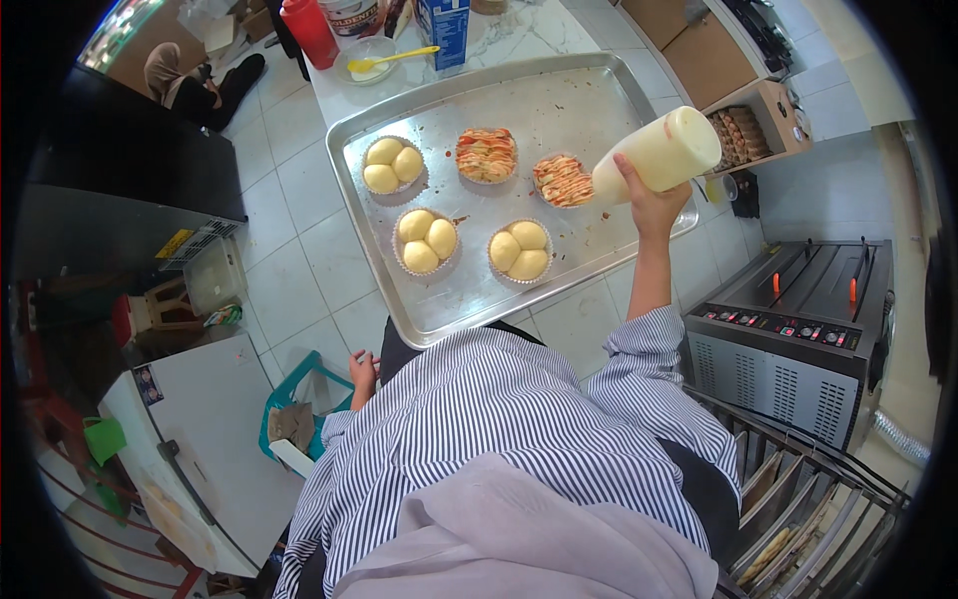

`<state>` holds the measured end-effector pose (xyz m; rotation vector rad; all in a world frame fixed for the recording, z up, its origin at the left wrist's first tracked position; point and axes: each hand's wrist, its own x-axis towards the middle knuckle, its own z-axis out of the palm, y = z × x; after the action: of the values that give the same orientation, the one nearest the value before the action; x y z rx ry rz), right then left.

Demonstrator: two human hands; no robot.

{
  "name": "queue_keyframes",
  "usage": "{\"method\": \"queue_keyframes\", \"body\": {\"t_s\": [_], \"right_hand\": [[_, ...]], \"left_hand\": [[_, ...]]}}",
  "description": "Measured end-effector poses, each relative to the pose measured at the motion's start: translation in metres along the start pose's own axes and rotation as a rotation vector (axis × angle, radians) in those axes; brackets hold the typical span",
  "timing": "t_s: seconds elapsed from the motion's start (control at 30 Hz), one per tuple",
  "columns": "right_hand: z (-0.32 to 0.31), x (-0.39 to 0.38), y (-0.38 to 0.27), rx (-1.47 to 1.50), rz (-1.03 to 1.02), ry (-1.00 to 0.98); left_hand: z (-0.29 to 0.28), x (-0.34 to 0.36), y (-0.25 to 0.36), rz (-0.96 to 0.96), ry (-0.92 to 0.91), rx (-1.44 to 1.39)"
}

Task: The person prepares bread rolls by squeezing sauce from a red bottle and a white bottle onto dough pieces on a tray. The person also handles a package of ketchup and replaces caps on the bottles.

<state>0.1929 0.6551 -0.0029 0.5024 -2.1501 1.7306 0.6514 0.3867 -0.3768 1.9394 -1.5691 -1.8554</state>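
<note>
My right hand (654, 205) is wrapped round a squeeze bottle (654, 152) of pale cream-coloured sauce. The bottle tilts down to the left, its lower end at the right edge of a topped bun (564, 182) striped with red and pale sauce; its tip is hard to make out. Another striped bun (486, 155) lies to the left. Three plain three-ball dough buns in paper cups, one of them a bun (520, 250) at the front, share the large metal tray (589, 85). Low beside my body, my left hand (365, 371) hangs with loosely parted fingers, holding nothing.
Beyond the tray, a marble table holds a red bottle (310, 35), a bowl (365, 60) with a yellow spoon and a blue carton (443, 32). An oven (788, 319) stands right, a teal chair (299, 389) left. A person (195, 90) sits on the floor far left.
</note>
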Motion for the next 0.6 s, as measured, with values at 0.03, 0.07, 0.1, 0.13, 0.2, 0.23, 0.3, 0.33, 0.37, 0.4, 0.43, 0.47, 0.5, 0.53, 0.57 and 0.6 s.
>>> {"method": "queue_keyframes", "body": {"t_s": [0.03,0.07,0.1,0.13,0.2,0.23,0.3,0.33,0.37,0.4,0.43,0.47,0.5,0.53,0.57,0.6], "right_hand": [[-0.002,0.002,0.003,-0.041,0.013,0.020],[-0.004,0.001,0.006,-0.042,0.010,0.021],[-0.002,-0.001,0.003,-0.029,0.003,0.028],[0.000,-0.003,0.001,-0.017,-0.005,0.036],[0.007,-0.011,-0.008,0.009,0.005,0.043],[0.009,-0.012,-0.012,0.026,0.014,0.058],[0.005,-0.012,-0.008,0.024,-0.027,0.110],[0.005,-0.013,-0.003,0.014,-0.058,0.146],[0.004,-0.013,0.003,0.036,-0.074,0.142],[-0.001,-0.013,0.013,0.146,0.028,0.197],[0.000,-0.013,0.020,0.265,0.131,0.235],[-0.002,-0.011,0.027,0.290,0.120,0.233],[-0.005,-0.012,0.034,0.540,0.258,0.360],[-0.009,-0.014,0.037,0.788,0.396,0.491],[-0.013,-0.017,0.035,0.794,0.382,0.503],[-0.015,-0.018,0.028,1.021,0.515,0.513]], "left_hand": [[0.001,-0.001,0.002,-0.011,0.007,-0.012],[0.002,-0.002,0.003,-0.009,0.005,-0.013],[0.000,-0.002,0.001,-0.005,0.009,0.004],[-0.003,-0.003,-0.001,-0.001,0.013,0.022],[-0.008,-0.004,-0.005,-0.006,0.016,0.016],[-0.008,-0.003,-0.004,-0.011,0.009,0.017],[-0.009,-0.004,0.003,0.007,0.012,0.026],[-0.012,-0.005,0.002,0.003,0.018,0.033],[-0.015,-0.006,0.002,0.018,0.031,0.014],[-0.018,-0.006,0.007,0.035,0.032,-0.020],[-0.022,-0.006,0.010,0.049,0.042,-0.066],[-0.024,-0.006,0.026,0.068,0.056,-0.079],[-0.021,-0.011,0.050,0.136,0.119,-0.085],[-0.017,-0.021,0.082,0.204,0.174,-0.084],[-0.013,-0.033,0.118,0.273,0.229,-0.082],[-0.009,-0.044,0.157,0.445,0.237,-0.074]]}}
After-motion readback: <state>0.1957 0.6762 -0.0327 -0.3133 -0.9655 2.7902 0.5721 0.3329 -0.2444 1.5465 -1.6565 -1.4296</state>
